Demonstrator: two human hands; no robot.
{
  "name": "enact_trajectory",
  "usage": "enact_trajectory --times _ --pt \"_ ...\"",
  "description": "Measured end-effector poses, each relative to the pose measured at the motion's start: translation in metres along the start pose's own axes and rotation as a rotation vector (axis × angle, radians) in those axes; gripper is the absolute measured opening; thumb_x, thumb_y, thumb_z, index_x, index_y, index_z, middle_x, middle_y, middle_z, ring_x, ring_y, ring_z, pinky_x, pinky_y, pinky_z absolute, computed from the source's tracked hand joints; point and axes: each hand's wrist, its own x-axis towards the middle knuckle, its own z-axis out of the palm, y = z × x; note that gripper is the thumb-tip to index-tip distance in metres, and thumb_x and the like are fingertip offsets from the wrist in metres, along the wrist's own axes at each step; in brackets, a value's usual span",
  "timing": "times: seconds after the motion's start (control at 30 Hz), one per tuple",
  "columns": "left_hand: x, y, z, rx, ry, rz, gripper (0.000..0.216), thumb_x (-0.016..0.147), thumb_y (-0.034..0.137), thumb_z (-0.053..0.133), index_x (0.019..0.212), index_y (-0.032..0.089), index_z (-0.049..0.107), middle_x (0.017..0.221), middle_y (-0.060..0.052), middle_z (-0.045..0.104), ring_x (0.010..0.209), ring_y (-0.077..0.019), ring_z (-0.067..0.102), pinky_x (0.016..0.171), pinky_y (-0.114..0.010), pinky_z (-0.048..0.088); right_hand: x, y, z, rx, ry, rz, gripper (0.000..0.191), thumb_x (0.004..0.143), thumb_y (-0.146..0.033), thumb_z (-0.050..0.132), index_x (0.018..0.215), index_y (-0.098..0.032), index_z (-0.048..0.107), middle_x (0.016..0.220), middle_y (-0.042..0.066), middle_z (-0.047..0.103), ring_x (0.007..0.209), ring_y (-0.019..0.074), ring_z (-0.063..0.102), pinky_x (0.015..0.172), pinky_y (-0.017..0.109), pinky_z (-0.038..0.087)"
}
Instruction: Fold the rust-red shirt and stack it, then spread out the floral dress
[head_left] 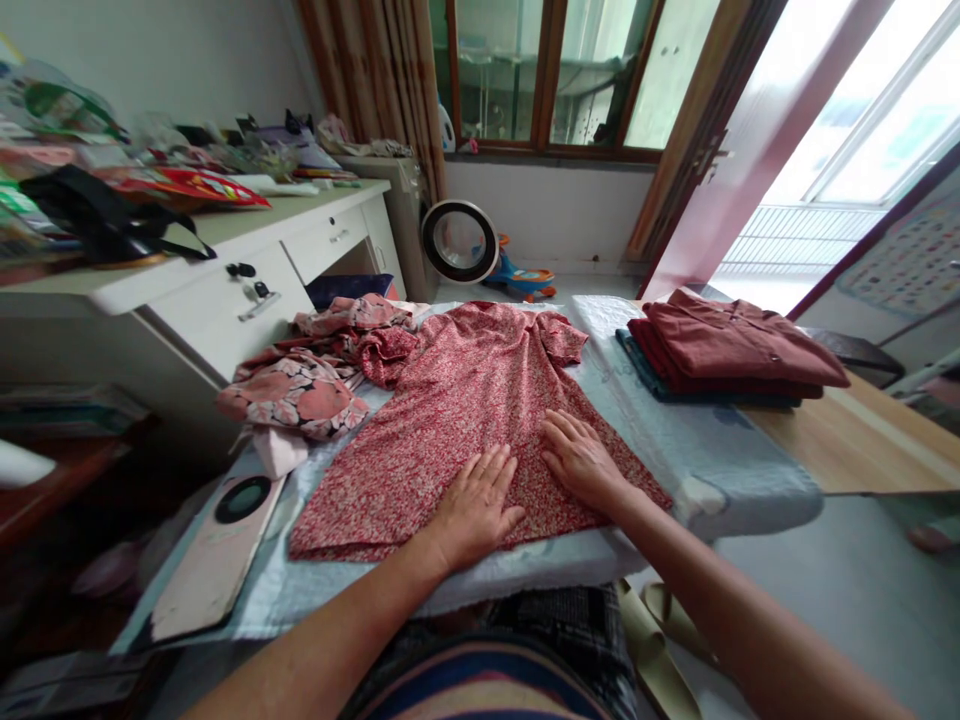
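A red and white patterned short-sleeved dress (465, 400) lies spread over a pale blue cloth (645, 450), its hem toward me and its collar at the far side. My left hand (480, 505) rests flat on its lower middle, fingers stretched out. Farther up and to the right, my right hand (581, 460) also lies flat on the fabric, fingers extended. Neither hand grips anything. The dress's left sleeve is bunched beside a crumpled floral garment (307, 385).
Folded garments (739, 350) are stacked at the right, partly over a wooden board (862, 435). A pale flat panel with a dark circle (214, 560) lies at the left front. The white desk (217, 290) at left is cluttered. Slippers (656, 650) are on the floor.
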Motion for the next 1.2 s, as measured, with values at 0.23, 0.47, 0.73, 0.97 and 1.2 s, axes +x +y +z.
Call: enact_trajectory --times 0.23,0.47,0.73,0.97,1.2 --pt "0.004 -0.002 -0.009 -0.086 -0.022 -0.012 0.065 0.096 0.057 0.039 0.147 0.017 0.039 0.157 -0.012 0.034 0.144 -0.0280 0.030 0.117 -0.047 0.025 0.000 0.008 0.012 -0.005 -0.059 0.006 0.045 0.097 -0.037 0.044 0.138 -0.020 0.053 0.149 0.008 0.046 0.139 0.0256 0.036 0.115 0.044 0.027" --pt "0.054 -0.023 -0.038 -0.192 0.018 0.005 0.031 0.098 0.035 0.041 0.114 0.020 0.063 0.114 -0.007 0.065 0.107 -0.0210 0.059 0.097 -0.035 0.046 0.000 0.006 0.012 -0.014 -0.054 0.013 0.045 0.096 -0.036 0.046 0.137 -0.021 0.053 0.149 0.007 0.047 0.138 0.0260 0.037 0.115 0.044 0.027" --pt "0.129 -0.060 -0.020 -0.104 0.121 -0.212 0.037 0.093 0.018 0.042 0.126 0.011 0.056 0.134 -0.014 0.056 0.127 -0.0221 0.049 0.109 -0.034 0.037 0.005 0.005 0.002 0.038 -0.069 0.021 0.043 0.093 -0.035 0.051 0.133 -0.022 0.056 0.145 0.009 0.050 0.134 0.0265 0.041 0.112 0.045 0.030" --pt "0.157 -0.074 -0.010 -0.056 0.128 -0.330 0.028 0.093 0.018 0.042 0.110 0.013 0.063 0.114 -0.013 0.063 0.111 -0.0237 0.056 0.101 -0.037 0.041 0.079 0.057 -0.037 0.113 -0.017 0.276 0.029 0.093 -0.025 0.042 0.090 -0.019 0.071 0.093 0.007 0.073 0.087 0.0174 0.064 0.078 0.025 0.044" --pt "0.154 -0.068 0.003 -0.020 0.245 -0.405 0.026 0.091 0.030 0.052 0.113 0.018 0.060 0.119 -0.011 0.061 0.115 -0.0272 0.050 0.099 -0.041 0.040 0.133 0.098 -0.010 -0.007 -0.074 0.617 0.029 0.087 -0.030 0.049 0.084 -0.015 0.074 0.091 0.013 0.073 0.087 0.0221 0.066 0.070 0.026 0.042"
